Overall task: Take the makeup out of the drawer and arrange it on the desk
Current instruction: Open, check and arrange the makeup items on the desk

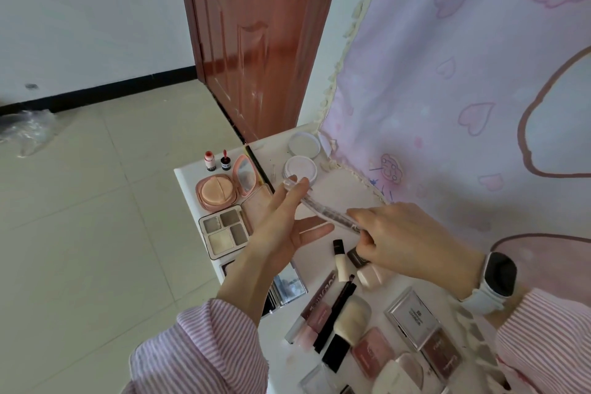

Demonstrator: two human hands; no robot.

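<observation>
Striped pink sleeves fill the bottom edge, nearest the lens, with a white watch on the right wrist. Beyond them lies the pale tiled floor, meeting a white wall with a black skirting board; crumpled clear plastic sits by that wall at far left. A red-brown door stands behind the counter, and a pink cloth printed with hearts and roses hangs along the counter's right side.

The white counter carries the makeup. At its far end two round white jars stand one behind the other. Left of them an open pink compact shows its puff and mirror, with two small bottles behind it and a four-pan palette in front. Near the camera lie a fluffy brush, a silver case, pink blush pans, and several tubes.

Above the middle of the counter, the right hand pinches one end of a clear pen. The left hand is spread, palm facing right, its fingertips touching the pen's far end, just in front of the nearer jar.
</observation>
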